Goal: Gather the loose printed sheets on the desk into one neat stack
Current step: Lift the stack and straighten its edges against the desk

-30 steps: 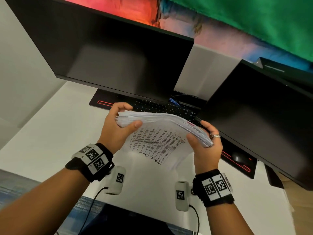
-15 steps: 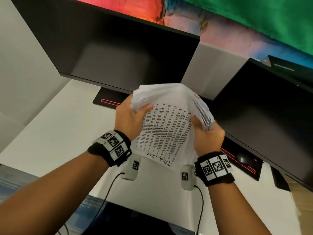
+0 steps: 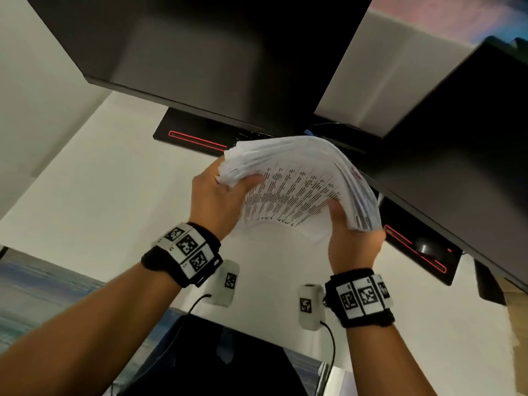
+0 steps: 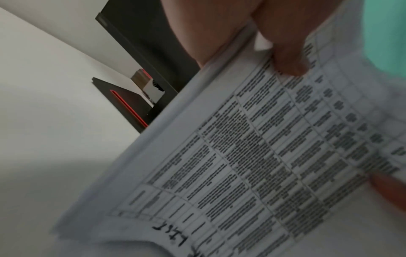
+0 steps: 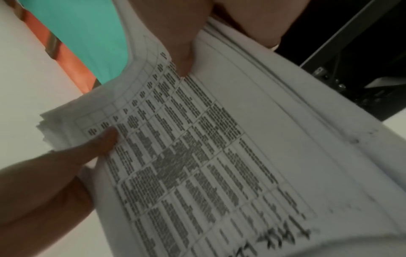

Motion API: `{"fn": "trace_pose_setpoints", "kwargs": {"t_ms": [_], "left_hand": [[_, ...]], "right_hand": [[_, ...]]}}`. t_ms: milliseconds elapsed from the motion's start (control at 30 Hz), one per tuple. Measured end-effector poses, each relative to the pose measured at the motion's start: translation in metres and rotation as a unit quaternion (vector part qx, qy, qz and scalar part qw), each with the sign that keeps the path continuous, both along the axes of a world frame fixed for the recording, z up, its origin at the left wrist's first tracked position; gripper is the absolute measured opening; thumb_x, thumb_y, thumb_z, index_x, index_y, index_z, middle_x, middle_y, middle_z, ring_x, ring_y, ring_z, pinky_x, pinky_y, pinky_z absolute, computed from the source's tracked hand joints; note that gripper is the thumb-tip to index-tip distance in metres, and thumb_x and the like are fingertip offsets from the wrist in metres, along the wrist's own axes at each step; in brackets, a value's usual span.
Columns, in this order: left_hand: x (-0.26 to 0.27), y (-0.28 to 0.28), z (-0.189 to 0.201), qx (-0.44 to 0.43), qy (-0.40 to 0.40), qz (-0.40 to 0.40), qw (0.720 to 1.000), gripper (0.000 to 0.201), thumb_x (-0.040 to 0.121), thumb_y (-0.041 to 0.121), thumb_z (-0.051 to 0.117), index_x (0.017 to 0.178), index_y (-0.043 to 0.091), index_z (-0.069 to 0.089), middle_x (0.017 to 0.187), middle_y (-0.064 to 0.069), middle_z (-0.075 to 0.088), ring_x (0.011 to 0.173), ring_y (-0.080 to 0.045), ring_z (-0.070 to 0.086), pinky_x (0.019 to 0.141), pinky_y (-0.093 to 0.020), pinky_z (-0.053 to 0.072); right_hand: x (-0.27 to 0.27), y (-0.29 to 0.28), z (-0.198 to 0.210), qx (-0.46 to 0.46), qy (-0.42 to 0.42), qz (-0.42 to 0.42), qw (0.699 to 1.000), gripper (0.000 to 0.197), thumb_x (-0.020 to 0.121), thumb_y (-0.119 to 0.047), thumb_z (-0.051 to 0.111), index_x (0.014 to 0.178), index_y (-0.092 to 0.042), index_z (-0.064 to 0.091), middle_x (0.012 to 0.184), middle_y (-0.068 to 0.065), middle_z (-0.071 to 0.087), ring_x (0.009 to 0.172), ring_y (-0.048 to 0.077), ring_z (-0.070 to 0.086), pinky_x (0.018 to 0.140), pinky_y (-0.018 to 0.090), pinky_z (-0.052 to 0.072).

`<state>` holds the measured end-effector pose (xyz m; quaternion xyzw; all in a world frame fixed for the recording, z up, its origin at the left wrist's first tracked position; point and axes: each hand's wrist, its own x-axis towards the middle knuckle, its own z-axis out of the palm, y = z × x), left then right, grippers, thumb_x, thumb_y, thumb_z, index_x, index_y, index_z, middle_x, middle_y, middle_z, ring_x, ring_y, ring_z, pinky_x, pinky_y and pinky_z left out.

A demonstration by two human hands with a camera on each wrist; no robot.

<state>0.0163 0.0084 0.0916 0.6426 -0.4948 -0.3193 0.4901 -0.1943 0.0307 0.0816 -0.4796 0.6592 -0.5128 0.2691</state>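
Head view: my left hand (image 3: 217, 198) and right hand (image 3: 353, 241) each clamp one side of the stack of printed sheets (image 3: 300, 181), thumbs on the table-printed face, held in the air above the white desk (image 3: 100, 195) toward its far edge. Behind the arched, fanned stack lie a dark keyboard (image 3: 200, 138) and two monitors (image 3: 214, 52).
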Motion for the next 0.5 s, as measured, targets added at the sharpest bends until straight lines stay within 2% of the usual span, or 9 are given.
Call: {"fn": "trace_pose_setpoints", "kwargs": {"t_ms": [67, 100, 167, 200, 233, 300, 367, 433, 500], "left_hand": [[0.004, 0.002, 0.006, -0.008, 0.007, -0.003, 1.0, 0.025, 0.078, 0.026, 0.083, 0.101, 0.025, 0.073, 0.087, 0.021, 0.072, 0.081, 0.006, 0.07, 0.076, -0.017, 0.056], [0.006, 0.004, 0.007, -0.012, -0.003, -0.014, 1.0, 0.027, 0.077, 0.025, 0.084, 0.101, 0.023, 0.074, 0.087, 0.022, 0.071, 0.082, 0.007, 0.069, 0.077, -0.017, 0.057], [0.007, 0.01, 0.007, -0.013, -0.008, -0.03, 0.999, 0.039, 0.073, 0.018, 0.087, 0.107, 0.011, 0.071, 0.087, 0.027, 0.064, 0.08, 0.019, 0.064, 0.07, -0.003, 0.049], [0.009, 0.012, 0.007, -0.02, 0.001, -0.034, 0.999, 0.045, 0.07, 0.013, 0.088, 0.109, 0.009, 0.067, 0.086, 0.029, 0.062, 0.081, 0.025, 0.06, 0.069, 0.001, 0.046], [0.009, 0.013, 0.009, -0.038, 0.008, -0.039, 0.998, 0.05, 0.068, 0.011, 0.088, 0.11, 0.014, 0.062, 0.085, 0.03, 0.062, 0.083, 0.027, 0.058, 0.07, 0.003, 0.044], [0.01, 0.014, 0.014, -0.093, 0.038, -0.041, 0.994, 0.054, 0.072, 0.018, 0.087, 0.111, 0.022, 0.051, 0.096, 0.031, 0.064, 0.089, 0.017, 0.063, 0.073, -0.002, 0.048], [0.006, 0.012, 0.018, -0.14, 0.08, -0.024, 0.987, 0.046, 0.079, 0.024, 0.077, 0.114, 0.011, 0.05, 0.1, 0.021, 0.064, 0.089, 0.008, 0.065, 0.075, -0.007, 0.05], [0.002, 0.009, 0.022, -0.173, 0.095, -0.005, 0.98, 0.039, 0.083, 0.024, 0.069, 0.112, 0.005, 0.049, 0.099, 0.016, 0.061, 0.087, 0.007, 0.063, 0.073, -0.007, 0.049], [-0.001, 0.008, 0.025, -0.18, 0.096, 0.005, 0.979, 0.033, 0.086, 0.023, 0.065, 0.111, 0.005, 0.051, 0.098, 0.011, 0.056, 0.085, 0.009, 0.061, 0.071, -0.006, 0.047]], "right_hand": [[-0.004, 0.0, 0.004, 0.0, -0.011, -0.004, 1.0, 0.037, 0.086, -0.007, 0.073, 0.081, -0.038, 0.054, 0.074, -0.026, 0.053, 0.068, -0.026, 0.056, 0.061, 0.004, 0.045], [-0.005, 0.001, 0.003, -0.002, -0.018, -0.002, 1.0, 0.035, 0.086, -0.006, 0.074, 0.082, -0.036, 0.055, 0.076, -0.026, 0.054, 0.068, -0.026, 0.055, 0.06, 0.003, 0.046], [-0.005, 0.008, 0.003, -0.01, 0.014, 0.019, 1.0, 0.029, 0.084, -0.006, 0.075, 0.096, -0.027, 0.057, 0.088, -0.028, 0.053, 0.078, -0.03, 0.054, 0.067, 0.002, 0.047], [-0.004, 0.011, 0.002, -0.023, 0.027, 0.023, 0.999, 0.033, 0.083, -0.007, 0.075, 0.104, -0.024, 0.057, 0.093, -0.029, 0.053, 0.084, -0.03, 0.053, 0.071, 0.0, 0.047], [-0.004, 0.011, 0.003, -0.04, 0.024, 0.023, 0.999, 0.037, 0.082, -0.007, 0.077, 0.109, -0.022, 0.057, 0.097, -0.028, 0.055, 0.089, -0.027, 0.055, 0.074, 0.0, 0.047], [-0.002, 0.009, 0.005, -0.062, -0.005, 0.017, 0.998, 0.039, 0.079, -0.01, 0.079, 0.113, -0.015, 0.06, 0.101, -0.021, 0.062, 0.091, -0.014, 0.063, 0.075, 0.007, 0.052], [-0.001, 0.007, 0.012, -0.088, -0.051, 0.008, 0.995, 0.043, 0.077, -0.014, 0.081, 0.115, -0.004, 0.062, 0.098, -0.014, 0.068, 0.09, -0.001, 0.069, 0.075, 0.016, 0.056], [0.0, 0.004, 0.018, -0.114, -0.087, 0.006, 0.99, 0.045, 0.077, -0.022, 0.078, 0.114, -0.002, 0.061, 0.096, -0.014, 0.071, 0.09, 0.005, 0.07, 0.075, 0.018, 0.057], [0.002, 0.003, 0.025, -0.122, -0.121, -0.002, 0.985, 0.045, 0.077, -0.028, 0.074, 0.112, -0.005, 0.06, 0.096, -0.017, 0.072, 0.089, 0.006, 0.07, 0.074, 0.018, 0.056]]}}
